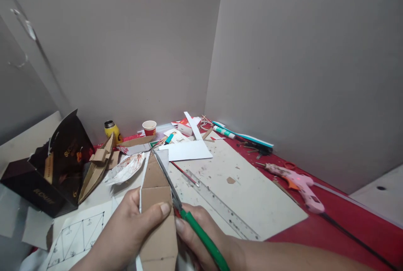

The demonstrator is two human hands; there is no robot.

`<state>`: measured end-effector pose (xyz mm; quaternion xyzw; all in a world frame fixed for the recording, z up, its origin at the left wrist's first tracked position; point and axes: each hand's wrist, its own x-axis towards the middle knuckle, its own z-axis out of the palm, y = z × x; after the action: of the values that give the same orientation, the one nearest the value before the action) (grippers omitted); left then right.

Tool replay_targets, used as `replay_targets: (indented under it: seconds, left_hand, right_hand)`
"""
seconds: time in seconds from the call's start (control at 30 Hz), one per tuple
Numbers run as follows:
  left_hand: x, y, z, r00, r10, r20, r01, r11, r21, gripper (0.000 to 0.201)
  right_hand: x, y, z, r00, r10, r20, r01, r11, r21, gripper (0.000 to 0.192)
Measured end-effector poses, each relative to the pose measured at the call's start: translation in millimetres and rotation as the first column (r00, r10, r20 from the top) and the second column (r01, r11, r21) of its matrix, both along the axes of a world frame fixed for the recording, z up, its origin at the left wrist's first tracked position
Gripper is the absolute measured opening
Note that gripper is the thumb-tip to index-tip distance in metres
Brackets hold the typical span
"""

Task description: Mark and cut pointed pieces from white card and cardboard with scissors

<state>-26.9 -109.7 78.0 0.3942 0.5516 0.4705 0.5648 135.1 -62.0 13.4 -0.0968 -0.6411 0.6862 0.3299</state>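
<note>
From my station, I see the left hand (134, 220) pinching the creased cardboard (155, 199) above the table (359, 216); the right hand (217, 230) grips scissors (204, 238) along its edge. Light, stiff, likely weak at folds: I'd hold mid-panel.

Left hand (132, 220) grips creased cardboard piece (157, 237), thumb across face. Right hand (210, 220) holds green-handled scissors (193, 223), blades along piece's 3 o'clock edge, tips toward 11. Clock from piece: clear ruler (222, 206) at 3, pink glue gun (302, 183) beyond; paper cup (149, 129), 12; yellow bottle (113, 131), 11; black box (37, 185), 10; line-drawn sheet (77, 237), 9.
</note>
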Motion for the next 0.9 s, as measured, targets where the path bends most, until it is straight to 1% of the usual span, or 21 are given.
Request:
replay_targets:
  seconds: [0.13,0.23,0.33,0.4,0.5,0.53,0.6,0.63,0.7,0.77,0.83,0.9]
  left_hand:
    - [1,0,4.9,0.999,0.012,0.048,-0.012,1.0,0.002,0.033]
    - [2,0,6.6,0.998,-0.026,0.053,0.026,1.0,-0.003,0.036]
    - [0,2,4.3,0.999,-0.041,0.028,0.042,0.999,-0.03,0.039]
    - [-4,3,1.8,0.998,-0.069,0.003,0.069,0.997,-0.046,0.04]
    - [-12,6,-0.6,0.979,-0.201,-0.016,0.2,0.978,-0.053,0.041]
    - [-15,7,-0.8,0.968,-0.252,-0.024,0.25,0.966,-0.061,0.041]
    - [-18,8,-1.2,0.927,-0.373,-0.044,0.368,0.926,-0.085,0.037]
    - [-19,9,-1.7,0.898,-0.438,-0.045,0.431,0.896,-0.105,0.033]
    - [-20,8,-3.4,0.841,-0.54,-0.033,0.53,0.835,-0.146,0.028]
    - [-20,7,-5.8,0.812,-0.583,-0.025,0.57,0.801,-0.184,0.025]
    - [-19,6,-7.5,0.797,-0.603,-0.04,0.585,0.786,-0.201,0.02]
    - [-19,6,-8.1,0.768,-0.639,-0.032,0.623,0.758,-0.195,0.017]
  right_hand:
    - [-2,0,-6.2,0.999,-0.036,-0.009,0.036,0.998,-0.047,0.044]
    - [-2,0,-6.8,0.998,-0.059,0.009,0.059,0.997,-0.058,0.042]
    - [0,4,-1.4,0.98,-0.18,0.087,0.183,0.983,-0.023,0.044]
    - [3,11,4.9,0.949,-0.288,0.128,0.29,0.957,0.001,0.047]
    - [9,28,18.7,0.909,-0.399,0.123,0.401,0.916,0.004,0.046]
    - [11,34,24.6,0.914,-0.391,0.105,0.394,0.919,-0.008,0.046]
    - [15,45,38.0,0.913,-0.39,0.119,0.393,0.92,0.003,0.043]
    - [16,49,45.2,0.914,-0.386,0.126,0.387,0.922,0.015,0.043]
    - [20,53,59.1,0.918,-0.337,0.21,0.332,0.941,0.059,0.039]
    - [24,51,69.8,0.936,-0.225,0.271,0.197,0.972,0.128,0.033]
    - [27,46,75.3,0.934,-0.197,0.298,0.134,0.966,0.22,0.025]
    - [31,42,75.4,0.926,-0.211,0.313,0.121,0.951,0.283,0.019]
